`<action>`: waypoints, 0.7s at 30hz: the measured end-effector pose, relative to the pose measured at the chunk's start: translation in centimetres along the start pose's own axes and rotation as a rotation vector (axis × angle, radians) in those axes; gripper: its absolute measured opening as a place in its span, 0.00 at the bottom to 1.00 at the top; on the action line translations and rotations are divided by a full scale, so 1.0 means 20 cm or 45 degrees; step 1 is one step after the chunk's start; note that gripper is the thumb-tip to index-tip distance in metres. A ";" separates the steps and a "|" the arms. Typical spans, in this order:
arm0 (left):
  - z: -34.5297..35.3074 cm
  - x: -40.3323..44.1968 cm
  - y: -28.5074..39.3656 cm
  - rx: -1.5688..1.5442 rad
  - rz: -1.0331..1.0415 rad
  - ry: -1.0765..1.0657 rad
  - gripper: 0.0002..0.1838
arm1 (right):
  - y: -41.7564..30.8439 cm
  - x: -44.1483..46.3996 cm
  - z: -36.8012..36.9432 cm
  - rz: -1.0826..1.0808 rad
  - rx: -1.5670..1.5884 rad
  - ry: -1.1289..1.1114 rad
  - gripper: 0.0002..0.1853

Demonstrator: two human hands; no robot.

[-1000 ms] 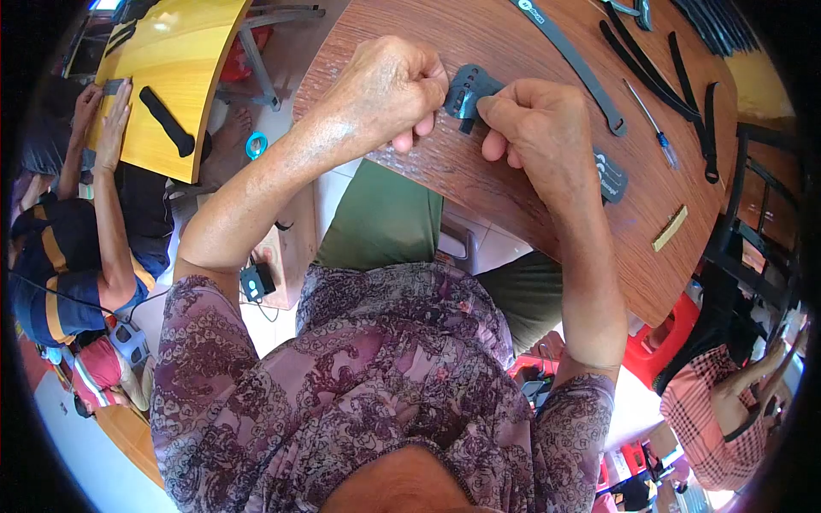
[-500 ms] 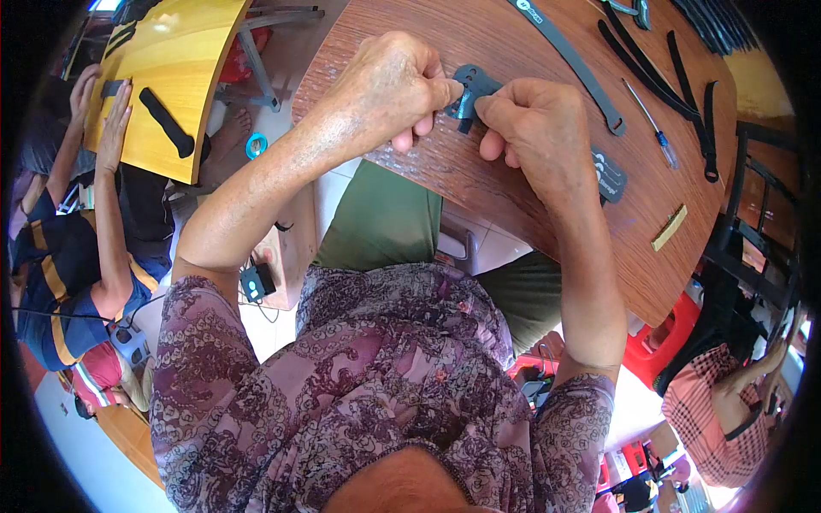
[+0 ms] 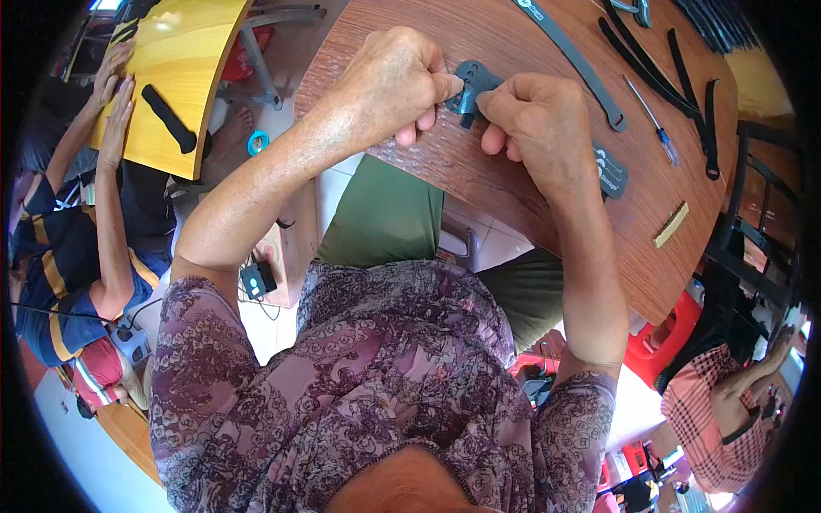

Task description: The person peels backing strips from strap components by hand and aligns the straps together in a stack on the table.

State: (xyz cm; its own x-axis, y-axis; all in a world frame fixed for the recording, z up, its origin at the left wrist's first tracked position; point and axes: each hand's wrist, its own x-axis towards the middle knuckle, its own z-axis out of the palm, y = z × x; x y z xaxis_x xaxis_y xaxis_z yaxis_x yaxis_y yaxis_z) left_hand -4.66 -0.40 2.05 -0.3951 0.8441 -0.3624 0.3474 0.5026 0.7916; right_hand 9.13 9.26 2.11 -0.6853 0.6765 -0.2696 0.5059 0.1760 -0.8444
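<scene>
A small dark grey card (image 3: 477, 75) with holes, which looks like a hang tag, is between my two hands just over the wooden table. A shiny dark strip (image 3: 467, 104) lies across its lower part. My left hand (image 3: 409, 81) is closed, its thumb and finger pinching the card's left edge. From the other side my right hand (image 3: 537, 109) pinches the card near the strip, with the remaining fingers curled under. Whether the right fingertips grip the card, the strip or both is hidden. Under my right forearm lies a similar grey printed card (image 3: 609, 173).
On the wooden table (image 3: 513, 201) lie a long grey strap (image 3: 581, 68), several black straps (image 3: 676, 94), a screwdriver (image 3: 663, 141) and a yellowish strip (image 3: 671, 225). At the left, another person's hands (image 3: 115, 103) rest by a black strap (image 3: 168, 120) on a yellow table (image 3: 192, 60).
My hands stay nearly in place, still pinching the card; the shiny strip's lower end has shifted slightly. At the left table, the other person's hands have moved a little up the table.
</scene>
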 end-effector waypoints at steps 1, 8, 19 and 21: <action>0.00 0.00 0.00 0.004 0.001 0.007 0.12 | 0.00 0.00 0.00 0.020 0.007 0.002 0.12; 0.01 0.01 0.00 0.054 -0.017 0.031 0.13 | 0.01 0.01 0.01 -0.007 0.001 0.017 0.11; 0.04 0.02 0.03 0.242 0.056 0.110 0.16 | 0.05 0.03 0.00 -0.122 -0.064 0.009 0.10; 0.04 0.03 0.05 0.231 0.014 0.100 0.15 | 0.05 0.02 -0.02 -0.095 -0.109 -0.014 0.10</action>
State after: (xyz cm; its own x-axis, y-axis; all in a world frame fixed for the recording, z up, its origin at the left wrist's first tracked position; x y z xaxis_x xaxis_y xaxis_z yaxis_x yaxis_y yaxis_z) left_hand -3.92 0.67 2.21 -0.4534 0.8361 -0.3089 0.4971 0.5249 0.6909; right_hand 9.53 10.00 1.23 -0.7283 0.6515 -0.2126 0.4957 0.2866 -0.8198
